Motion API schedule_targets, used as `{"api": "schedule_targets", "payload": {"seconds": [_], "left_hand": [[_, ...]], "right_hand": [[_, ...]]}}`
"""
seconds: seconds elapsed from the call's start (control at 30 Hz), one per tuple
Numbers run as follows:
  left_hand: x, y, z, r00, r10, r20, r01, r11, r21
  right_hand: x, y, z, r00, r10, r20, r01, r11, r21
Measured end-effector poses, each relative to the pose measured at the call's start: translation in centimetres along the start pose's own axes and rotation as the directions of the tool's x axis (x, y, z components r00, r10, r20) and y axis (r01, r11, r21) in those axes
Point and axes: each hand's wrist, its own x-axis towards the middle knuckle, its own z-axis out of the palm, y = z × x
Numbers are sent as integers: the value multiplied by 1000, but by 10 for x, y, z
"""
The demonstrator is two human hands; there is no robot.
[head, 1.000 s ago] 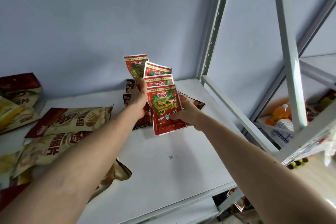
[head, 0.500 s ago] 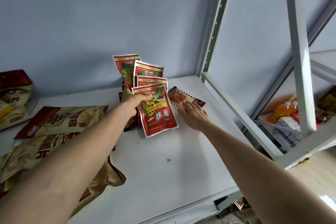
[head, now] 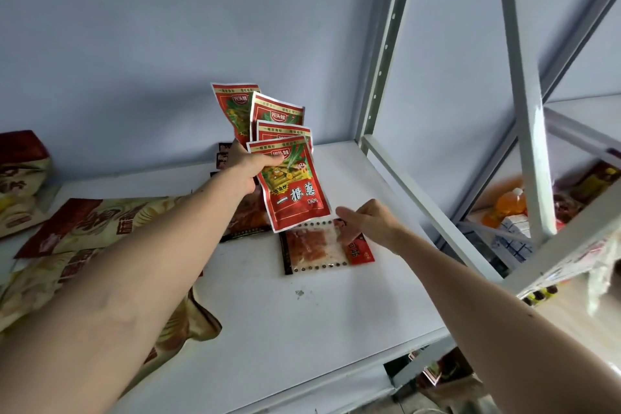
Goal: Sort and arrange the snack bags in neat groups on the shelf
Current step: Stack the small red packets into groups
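Dragging clear-window packet [head: 314, 245] nearer along white shelf [head: 302, 329] since half-second ago: right hand [head: 369, 222], fingers curled onto its red end, packet under fingertips. Left hand [head: 247, 168] pinches fan of four red snack bags [head: 292, 185], thumb on front bag, raised just above packet.
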Motion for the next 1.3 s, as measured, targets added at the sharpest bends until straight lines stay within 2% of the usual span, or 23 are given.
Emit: {"api": "schedule_targets", "payload": {"seconds": [0.07,0.13,0.2,0.27,0.33,0.43,0.53,0.63,0.73,0.8,0.87,0.97,1.1,1.17,1.3], "left_hand": [[-1,-2,8,999,-26,33,26,1000,3],[-2,-5,21,996,-58,74,58,998,-4],[-1,-10,36,990,-81,119,85,996,-28],[-2,-13,52,980,-101,169,114,991,-69],[1,-16,67,971,-111,213,139,983,-119],[8,-25,82,952,-153,263,196,970,-143],[21,-37,87,942,-198,272,231,969,-93],[31,-49,90,946,-147,288,157,988,-11],[43,-53,92,975,-62,214,29,988,154],[51,-53,93,993,-12,122,-38,916,399],[74,-66,91,996,38,80,-72,871,486],[93,-85,88,983,94,160,-167,827,537],[73,-68,88,967,112,228,-241,685,687],[70,-64,89,976,97,197,-210,675,707],[63,-63,88,983,64,170,-160,746,647]], "right_hand": [[1,-8,-7,982,-7,-188,31,992,124],[8,-22,-12,951,-28,-308,75,987,144],[23,-37,-16,969,26,-245,33,971,236],[43,-47,-22,982,135,-129,-76,921,381],[60,-48,-30,983,171,-71,-124,893,433],[83,-35,-38,976,189,-107,-131,906,403],[101,-24,-35,972,216,-95,-162,904,396],[117,-17,-29,961,261,-91,-204,892,403],[129,-18,-23,949,302,-92,-246,890,384],[135,-19,-22,940,321,-111,-266,900,346],[138,-19,-23,936,326,-134,-266,903,337],[145,-17,-23,938,300,-174,-237,921,311],[153,-15,-12,949,263,-176,-201,930,308],[154,-13,-11,950,241,-198,-177,939,295],[152,-10,-13,948,202,-246,-153,967,204]]}}
